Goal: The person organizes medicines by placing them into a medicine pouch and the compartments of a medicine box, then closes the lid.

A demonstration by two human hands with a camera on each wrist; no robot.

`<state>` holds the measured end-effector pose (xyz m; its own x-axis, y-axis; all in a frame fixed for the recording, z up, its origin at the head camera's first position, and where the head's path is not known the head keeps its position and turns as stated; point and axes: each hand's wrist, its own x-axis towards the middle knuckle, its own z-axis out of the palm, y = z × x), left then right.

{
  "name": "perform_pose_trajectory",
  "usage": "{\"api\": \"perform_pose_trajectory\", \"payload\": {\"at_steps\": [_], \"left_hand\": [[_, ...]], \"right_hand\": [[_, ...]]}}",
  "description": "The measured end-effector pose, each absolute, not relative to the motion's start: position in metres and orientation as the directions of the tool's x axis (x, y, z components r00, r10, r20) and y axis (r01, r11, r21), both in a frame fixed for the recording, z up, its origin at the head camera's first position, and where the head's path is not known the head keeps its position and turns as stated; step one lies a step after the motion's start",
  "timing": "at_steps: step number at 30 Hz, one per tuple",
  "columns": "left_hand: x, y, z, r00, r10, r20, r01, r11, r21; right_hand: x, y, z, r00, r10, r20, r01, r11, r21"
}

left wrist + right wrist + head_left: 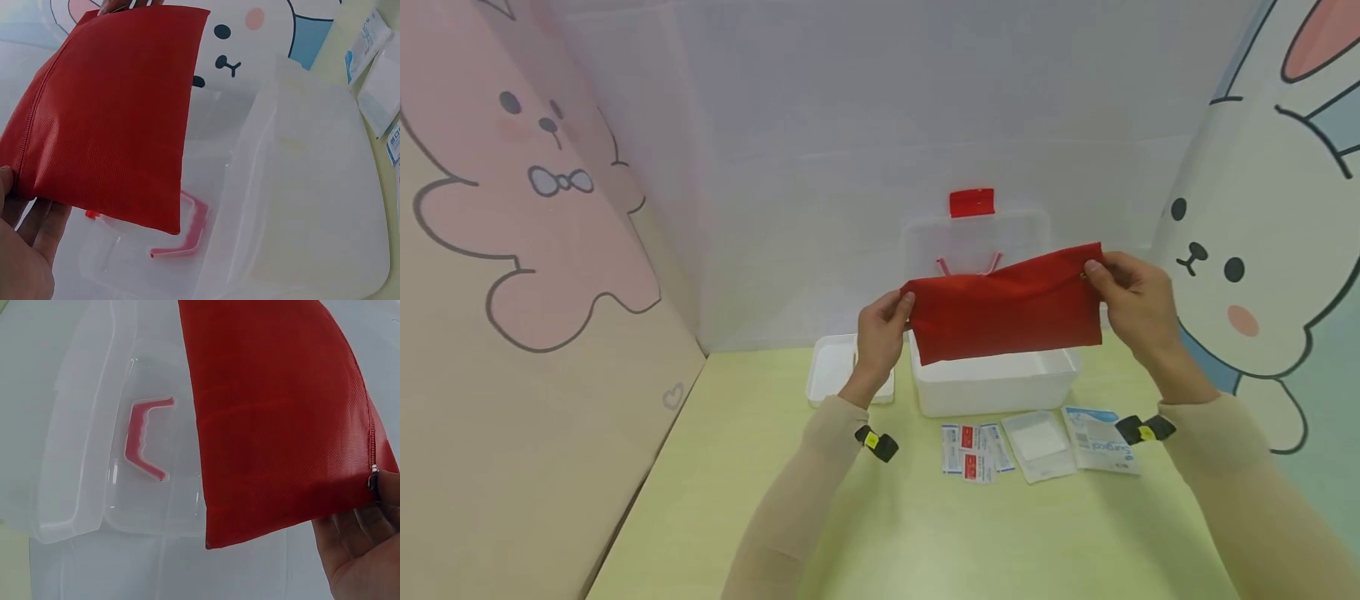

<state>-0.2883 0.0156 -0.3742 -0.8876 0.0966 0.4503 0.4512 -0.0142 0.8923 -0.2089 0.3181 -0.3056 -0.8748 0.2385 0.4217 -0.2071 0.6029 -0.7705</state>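
A flat red zipper pouch [1007, 308] is held up by its two ends in front of and above a white plastic box [1000, 387]. My left hand [882, 337] pinches the pouch's left end between thumb and fingers. At the other end my right hand [1135, 304] pinches it beside the zipper pull [373, 478]. The zipper runs along the upper edge, as both wrist views show. Behind the pouch stands the box's raised clear lid [1037, 237], with a red latch [972, 202] on top and a red handle [136, 432].
On the table before the box lie several small sachets [976, 454], a white packet [1039, 446] and a package printed "Surgical" [1101, 442]. A white tray [830, 371] sits left of the box. Cartoon-printed sheets [1255, 250] wall the table's back and sides.
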Motion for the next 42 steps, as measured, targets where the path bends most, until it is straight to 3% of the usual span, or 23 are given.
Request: {"api": "perform_pose_trajectory", "payload": {"at_steps": [14, 25, 33, 42], "left_hand": [[-0.318, 0.031, -0.391, -0.912, 0.102, 0.397, 0.398, -0.008, 0.917], [-0.328, 0.029, -0.418, -0.931, 0.143, 0.335, 0.350, 0.094, 0.932], [-0.330, 0.027, -0.435, -0.941, 0.152, 0.302, 0.332, 0.250, 0.910], [-0.328, 0.024, -0.442, -0.942, 0.166, 0.292, 0.331, 0.325, 0.886]], "right_hand": [[-0.239, 0.336, -0.335, -0.904, 0.248, 0.348, -0.143, 0.593, -0.793], [-0.256, 0.342, -0.366, -0.937, 0.238, 0.255, -0.073, 0.579, -0.812], [-0.261, 0.342, -0.387, -0.959, 0.211, 0.188, -0.022, 0.610, -0.792], [-0.266, 0.340, -0.394, -0.959, 0.200, 0.199, -0.018, 0.661, -0.751]]}}
